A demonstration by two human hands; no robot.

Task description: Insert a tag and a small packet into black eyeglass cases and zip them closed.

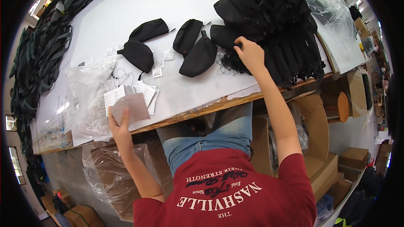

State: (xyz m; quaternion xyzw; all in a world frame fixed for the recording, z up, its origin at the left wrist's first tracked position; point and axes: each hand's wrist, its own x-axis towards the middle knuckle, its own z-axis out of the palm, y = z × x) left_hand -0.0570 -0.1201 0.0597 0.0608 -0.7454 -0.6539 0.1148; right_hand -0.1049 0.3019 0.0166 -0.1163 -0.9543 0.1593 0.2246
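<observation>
My left hand (121, 133) is closed at the table's near edge, gripping a pale paper leaflet (134, 108) blurred by motion. Behind it lies a fanned stack of white printed leaflets (148, 92). My right hand (252, 56) reaches to the front of a big pile of black zip pouches (261, 6). Its thumb and index finger are apart over a black pouch (225, 35); the other fingers are hidden. Between my hands lie several loose pouches, among them a rounded one (199, 59) and another (139, 55). Small white labels (158, 67) are scattered beside them.
Clear plastic bags (88, 101) are heaped left of the leaflets. Black straps (38, 80) hang along the table's left edge. More plastic film (330, 8) lies at the far right. Open cardboard boxes (313, 122) stand below the table's wooden edge (202, 109).
</observation>
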